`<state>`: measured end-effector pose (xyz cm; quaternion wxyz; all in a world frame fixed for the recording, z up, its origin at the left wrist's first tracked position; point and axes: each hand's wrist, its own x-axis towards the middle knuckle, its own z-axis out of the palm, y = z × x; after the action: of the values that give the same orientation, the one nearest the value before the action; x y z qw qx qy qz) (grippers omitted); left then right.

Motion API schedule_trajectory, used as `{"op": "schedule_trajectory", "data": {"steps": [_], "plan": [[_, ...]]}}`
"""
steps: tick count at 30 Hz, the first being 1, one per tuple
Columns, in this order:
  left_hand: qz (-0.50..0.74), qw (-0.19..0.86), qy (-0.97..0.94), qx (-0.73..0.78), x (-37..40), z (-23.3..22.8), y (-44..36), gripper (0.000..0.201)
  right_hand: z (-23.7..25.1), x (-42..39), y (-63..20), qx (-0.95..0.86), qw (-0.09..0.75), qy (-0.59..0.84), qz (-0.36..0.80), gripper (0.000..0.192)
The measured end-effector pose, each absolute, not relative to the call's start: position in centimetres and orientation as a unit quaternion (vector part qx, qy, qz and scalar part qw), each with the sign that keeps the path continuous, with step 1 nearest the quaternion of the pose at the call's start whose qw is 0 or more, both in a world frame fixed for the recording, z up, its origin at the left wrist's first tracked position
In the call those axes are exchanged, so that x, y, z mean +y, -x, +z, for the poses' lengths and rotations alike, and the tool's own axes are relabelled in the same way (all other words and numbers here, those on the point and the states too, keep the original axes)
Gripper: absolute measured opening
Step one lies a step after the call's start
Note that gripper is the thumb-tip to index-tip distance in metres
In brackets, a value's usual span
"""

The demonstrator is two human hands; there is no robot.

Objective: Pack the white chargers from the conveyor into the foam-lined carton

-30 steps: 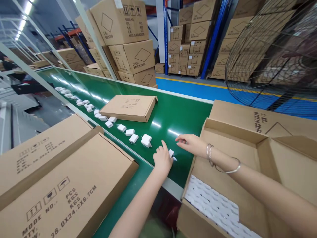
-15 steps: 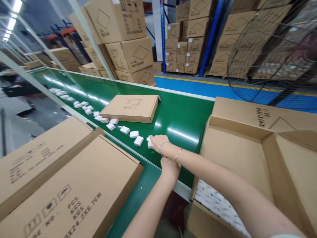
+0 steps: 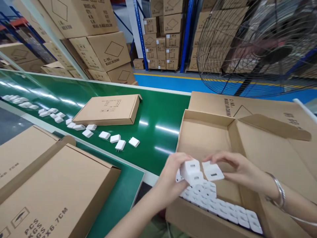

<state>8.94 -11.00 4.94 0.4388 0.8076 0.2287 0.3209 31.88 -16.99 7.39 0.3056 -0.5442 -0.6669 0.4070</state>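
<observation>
1. The left hand (image 3: 170, 183) grips white plug-in chargers (image 3: 191, 171), at least two stacked together, fingers curled around them over the near left corner of the open cardboard carton (image 3: 205, 132).
2. The right hand (image 3: 241, 172) pinches one white charger (image 3: 213, 172) between thumb and fingertips, just beside the ones in the left hand; a bangle sits on its wrist.
3. Both hands hover above the packed layer of white chargers (image 3: 223, 208) that lines the carton's near edge in tight rows.
4. The carton stands at the right end of the green conveyor belt (image 3: 158, 115), its flaps folded outward.
5. A line of loose chargers (image 3: 109, 137) lies along the belt's near edge, running away to the left.
6. A flat closed cardboard box (image 3: 107, 110) rests on the belt behind that line.
7. Large printed cartons (image 3: 56, 185) sit at the near left, below the belt's edge.
8. A big wire-caged fan (image 3: 255, 43) stands at the far right; stacked cartons fill the racks behind.
</observation>
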Motion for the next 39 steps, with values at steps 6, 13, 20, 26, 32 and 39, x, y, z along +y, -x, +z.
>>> {"op": "schedule_trajectory", "data": {"steps": [6, 13, 20, 26, 32, 39], "plan": [[0.291, 0.503, -0.79, 0.196, -13.7, 5.0, -10.2, 0.045, 6.6, -19.7, -32.1, -0.635, 0.315, 0.555, 0.435, 0.017], [0.25, 0.517, -0.8, 0.178, -13.7, 5.4, -10.8, 0.044, 7.2, -20.9, -33.0, -0.628, 0.329, 0.553, 0.439, 0.014], [0.197, 0.55, -0.801, 0.133, -13.4, 7.6, -12.2, 0.042, 7.2, -23.5, -35.0, -0.597, 0.316, 0.594, 0.436, 0.019], [0.031, 0.554, -0.812, 0.181, -13.1, 9.3, -14.1, 0.065, 5.1, -25.6, -36.5, -0.502, 0.304, 0.713, 0.383, 0.044], [-0.182, 0.443, -0.859, 0.179, -12.9, 9.6, -20.0, 0.051, 4.6, -26.5, -37.5, -0.501, 0.22, 0.762, 0.347, 0.04], [-0.31, 0.229, -0.909, 0.155, -14.3, 8.3, -24.4, 0.027, 4.1, -25.7, -35.6, -0.568, 0.107, 0.766, 0.281, 0.033]]}}
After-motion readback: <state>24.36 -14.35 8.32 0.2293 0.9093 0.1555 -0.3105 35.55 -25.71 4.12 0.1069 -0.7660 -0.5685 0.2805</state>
